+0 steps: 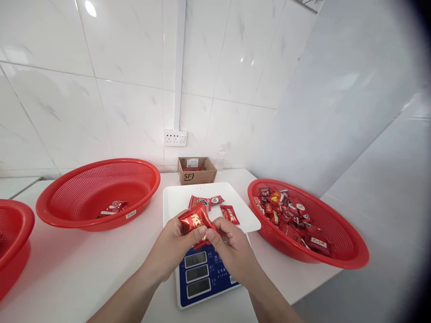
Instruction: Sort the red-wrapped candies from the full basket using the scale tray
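Between my two hands is a shiny red snack packet (195, 219) with gold lettering, held just above the front of a white and blue weighing scale (212, 186). My left hand (173, 244) grips its left side, thumb on top. On the other side my right hand (234, 246) pinches it, the thumbs nearly meeting. Part of the packet is covered by the fingers. Behind it on the scale's pan lie a red packet (230, 214), a red and white packet (217, 200) and another red packet (198, 201), partly hidden by the held one.
To the right, a red basket (350, 233) holds several packets. A red basket (97, 168) at left has a few packets inside; another red basket (16, 215) is cut off by the left edge. An open cardboard box (198, 178) stands near the wall, by a clear plastic item (220, 158).
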Demonstrator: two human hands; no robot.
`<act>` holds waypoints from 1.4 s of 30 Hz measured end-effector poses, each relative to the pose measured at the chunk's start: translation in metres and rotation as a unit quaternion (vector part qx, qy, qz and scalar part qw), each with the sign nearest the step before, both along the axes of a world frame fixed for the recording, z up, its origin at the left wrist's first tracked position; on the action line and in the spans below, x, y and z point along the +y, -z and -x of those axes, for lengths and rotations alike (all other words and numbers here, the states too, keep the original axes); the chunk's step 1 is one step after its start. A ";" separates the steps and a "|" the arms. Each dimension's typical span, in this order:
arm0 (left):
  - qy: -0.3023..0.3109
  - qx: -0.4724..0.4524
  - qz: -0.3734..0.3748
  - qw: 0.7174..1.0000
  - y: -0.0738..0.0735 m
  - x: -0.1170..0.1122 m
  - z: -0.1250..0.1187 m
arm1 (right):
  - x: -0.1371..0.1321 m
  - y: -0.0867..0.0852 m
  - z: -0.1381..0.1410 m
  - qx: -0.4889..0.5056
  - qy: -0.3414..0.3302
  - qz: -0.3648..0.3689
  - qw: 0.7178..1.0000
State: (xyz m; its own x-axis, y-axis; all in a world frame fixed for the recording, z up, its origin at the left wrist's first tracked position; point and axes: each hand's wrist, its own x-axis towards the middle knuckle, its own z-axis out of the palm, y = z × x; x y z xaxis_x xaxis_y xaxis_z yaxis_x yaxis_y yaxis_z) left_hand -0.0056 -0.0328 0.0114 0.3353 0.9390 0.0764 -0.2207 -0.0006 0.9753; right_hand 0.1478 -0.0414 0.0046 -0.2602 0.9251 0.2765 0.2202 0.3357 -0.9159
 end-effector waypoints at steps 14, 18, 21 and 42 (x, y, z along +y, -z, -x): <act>-0.031 0.029 -0.012 0.999 0.002 0.002 0.006 | 0.000 0.000 -0.007 -0.028 0.034 0.016 0.999; -0.040 -0.015 -0.009 0.999 0.003 -0.001 0.001 | 0.000 0.004 -0.004 0.000 -0.005 0.001 1.000; -0.011 0.000 -0.001 1.000 0.000 -0.003 0.000 | 0.000 0.002 -0.002 -0.011 -0.002 -0.026 1.000; -0.029 0.053 -0.037 0.997 -0.002 -0.003 0.001 | -0.001 0.006 -0.001 0.029 -0.066 0.027 0.997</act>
State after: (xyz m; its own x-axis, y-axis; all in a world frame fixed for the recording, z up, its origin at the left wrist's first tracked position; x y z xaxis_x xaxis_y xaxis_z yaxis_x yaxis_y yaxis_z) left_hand -0.0068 -0.0361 0.0129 0.2896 0.9504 0.1135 -0.1139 -0.0835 0.9900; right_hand 0.1490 -0.0429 -0.0018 -0.3660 0.8975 0.2460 0.1241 0.3090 -0.9429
